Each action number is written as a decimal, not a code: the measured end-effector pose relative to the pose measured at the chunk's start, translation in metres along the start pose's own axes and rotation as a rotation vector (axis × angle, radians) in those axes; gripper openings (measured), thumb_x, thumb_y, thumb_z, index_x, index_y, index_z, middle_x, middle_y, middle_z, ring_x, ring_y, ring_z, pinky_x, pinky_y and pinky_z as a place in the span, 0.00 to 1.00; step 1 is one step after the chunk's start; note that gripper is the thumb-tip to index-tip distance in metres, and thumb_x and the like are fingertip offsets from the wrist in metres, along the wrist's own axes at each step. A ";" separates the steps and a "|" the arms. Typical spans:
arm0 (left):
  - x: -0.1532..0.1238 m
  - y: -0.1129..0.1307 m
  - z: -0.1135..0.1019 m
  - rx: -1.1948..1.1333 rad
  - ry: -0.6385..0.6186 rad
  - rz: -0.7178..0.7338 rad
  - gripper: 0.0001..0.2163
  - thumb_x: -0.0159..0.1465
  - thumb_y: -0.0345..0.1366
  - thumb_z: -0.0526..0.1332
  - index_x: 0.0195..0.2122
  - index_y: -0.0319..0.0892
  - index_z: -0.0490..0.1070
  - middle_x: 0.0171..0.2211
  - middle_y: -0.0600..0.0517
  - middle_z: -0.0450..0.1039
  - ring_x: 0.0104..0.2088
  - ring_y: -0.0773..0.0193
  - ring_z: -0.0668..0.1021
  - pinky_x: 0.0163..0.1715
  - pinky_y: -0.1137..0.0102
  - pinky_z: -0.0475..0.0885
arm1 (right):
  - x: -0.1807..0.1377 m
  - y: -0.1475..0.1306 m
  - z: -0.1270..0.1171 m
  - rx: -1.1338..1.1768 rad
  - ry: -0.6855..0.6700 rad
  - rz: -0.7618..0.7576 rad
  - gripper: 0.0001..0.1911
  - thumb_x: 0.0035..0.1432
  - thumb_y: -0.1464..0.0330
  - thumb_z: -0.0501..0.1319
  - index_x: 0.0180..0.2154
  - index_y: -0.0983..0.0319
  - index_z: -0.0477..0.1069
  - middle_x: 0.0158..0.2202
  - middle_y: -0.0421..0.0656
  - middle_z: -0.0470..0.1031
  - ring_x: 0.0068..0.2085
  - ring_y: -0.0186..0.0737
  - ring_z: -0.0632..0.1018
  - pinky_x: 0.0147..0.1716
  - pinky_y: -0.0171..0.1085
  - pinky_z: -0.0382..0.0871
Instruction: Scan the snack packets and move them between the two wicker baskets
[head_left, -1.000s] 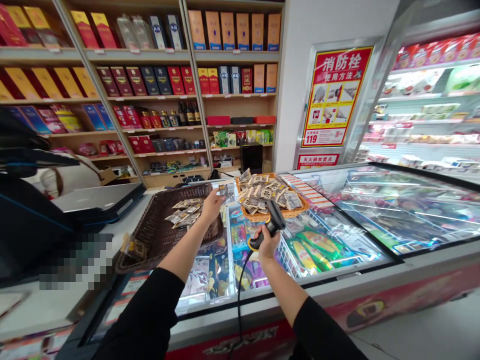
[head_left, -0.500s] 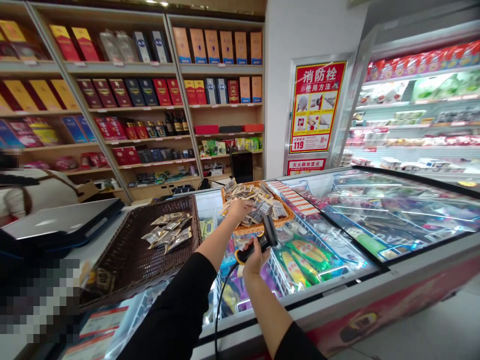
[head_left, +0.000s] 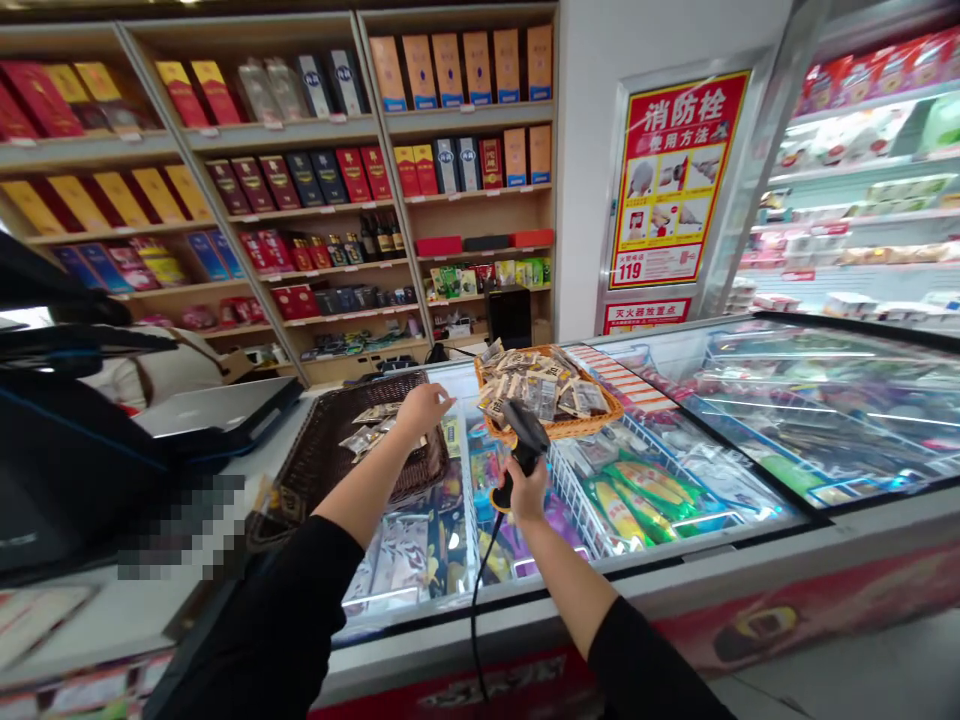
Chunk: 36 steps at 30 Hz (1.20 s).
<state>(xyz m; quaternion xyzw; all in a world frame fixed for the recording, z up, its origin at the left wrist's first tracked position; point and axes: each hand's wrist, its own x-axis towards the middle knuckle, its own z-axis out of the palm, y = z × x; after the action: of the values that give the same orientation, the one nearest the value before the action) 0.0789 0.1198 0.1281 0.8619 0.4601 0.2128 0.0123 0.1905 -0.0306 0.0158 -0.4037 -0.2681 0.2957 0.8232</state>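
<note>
My left hand point(head_left: 421, 411) hovers above the right side of a dark brown woven basket point(head_left: 330, 440), fingers bent and drawn together; whatever is in them, if anything, is hidden. Inside that basket lie several small packets point(head_left: 367, 432), partly covered by my left arm. With my right hand point(head_left: 527, 488) I grip the handle of a black barcode scanner point(head_left: 527, 435), its head up and its cable hanging down. Just behind the scanner, an orange wicker basket point(head_left: 559, 432) holds a heap of small packets point(head_left: 536, 385).
Both baskets sit on a glass-topped chest freezer point(head_left: 720, 535) with bagged goods inside. At left are a counter point(head_left: 161, 600), dark checkout equipment point(head_left: 82, 450) and a grey flat device point(head_left: 225, 405). A person's light sleeve point(head_left: 176, 370) shows behind. Shelves of boxes point(head_left: 326, 180) line the back.
My left hand has moved left from the orange basket's packets to above the brown basket's right side. The scanner in my right hand has turned more upright. The view has swung left.
</note>
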 end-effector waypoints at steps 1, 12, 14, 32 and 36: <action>-0.012 -0.021 -0.004 0.024 -0.008 -0.069 0.13 0.57 0.45 0.57 0.32 0.42 0.74 0.30 0.47 0.73 0.32 0.59 0.74 0.32 0.71 0.65 | -0.004 0.003 0.002 -0.041 -0.086 0.023 0.12 0.46 0.62 0.60 0.28 0.58 0.57 0.15 0.31 0.62 0.14 0.31 0.64 0.14 0.32 0.60; -0.067 -0.086 0.026 0.096 -0.145 -0.279 0.18 0.57 0.41 0.58 0.48 0.44 0.70 0.47 0.41 0.69 0.48 0.52 0.70 0.47 0.63 0.62 | -0.012 0.016 0.004 -0.014 -0.347 0.222 0.14 0.44 0.64 0.63 0.29 0.60 0.59 0.17 0.32 0.66 0.13 0.30 0.66 0.13 0.30 0.59; -0.064 -0.082 0.027 0.135 -0.191 -0.295 0.19 0.57 0.43 0.57 0.49 0.46 0.69 0.50 0.39 0.66 0.52 0.46 0.66 0.49 0.56 0.59 | -0.012 0.017 0.001 -0.001 -0.344 0.233 0.14 0.44 0.63 0.63 0.30 0.60 0.59 0.17 0.32 0.66 0.13 0.30 0.66 0.13 0.30 0.60; -0.082 -0.095 0.021 -0.084 -0.259 -0.606 0.27 0.37 0.49 0.70 0.34 0.38 0.70 0.42 0.33 0.72 0.45 0.41 0.73 0.41 0.59 0.67 | -0.013 0.017 0.000 0.002 -0.336 0.250 0.16 0.43 0.62 0.64 0.31 0.60 0.59 0.17 0.32 0.67 0.13 0.31 0.67 0.13 0.31 0.60; -0.075 -0.096 0.025 -0.519 0.130 -0.532 0.26 0.39 0.38 0.71 0.40 0.40 0.68 0.37 0.43 0.76 0.38 0.53 0.77 0.38 0.64 0.69 | -0.013 0.017 0.000 0.000 -0.325 0.260 0.16 0.43 0.63 0.64 0.30 0.60 0.59 0.17 0.33 0.67 0.13 0.31 0.67 0.13 0.31 0.60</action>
<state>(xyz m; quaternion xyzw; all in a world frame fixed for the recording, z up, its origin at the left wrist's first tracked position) -0.0237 0.1203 0.0575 0.6651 0.5985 0.3660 0.2559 0.1773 -0.0309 -0.0011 -0.3817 -0.3431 0.4609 0.7240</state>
